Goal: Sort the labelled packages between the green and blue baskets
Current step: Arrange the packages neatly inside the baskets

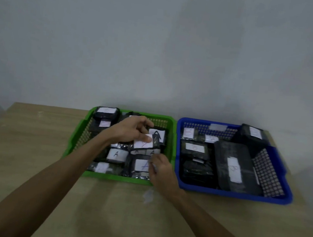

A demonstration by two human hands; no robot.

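Both hands over the green perforated plastic basket (84,127), which sits left of the blue perforated plastic basket (279,198) on the pale wooden surface (32,143), the two rims just beside each other.

Left hand (131,130) reaches in from the near left, fingers curled, thumb and fingertips pinching a black-wrapped package with a white paper label (144,143) near the basket's middle. Label mark blurred; cannot read it. Package looks lifted or tilted above its neighbours, long axis roughly left-right.

Right hand (160,171) at the green basket's near right corner, fingers curled down against a black package labelled "A" (140,165). Whether it truly grips it, cannot tell.

Other black packages marked "A" lie packed around these; one at the far left reads like "B" but is blurred. Blue basket holds black packages marked "B", among them a long flat one (234,166) lying near-to-far.

Judgement: the pinched package lies left of the blue basket, so a transfer would travel rightward over both rims. The right hand is nearer that basket, though the left has the hold.
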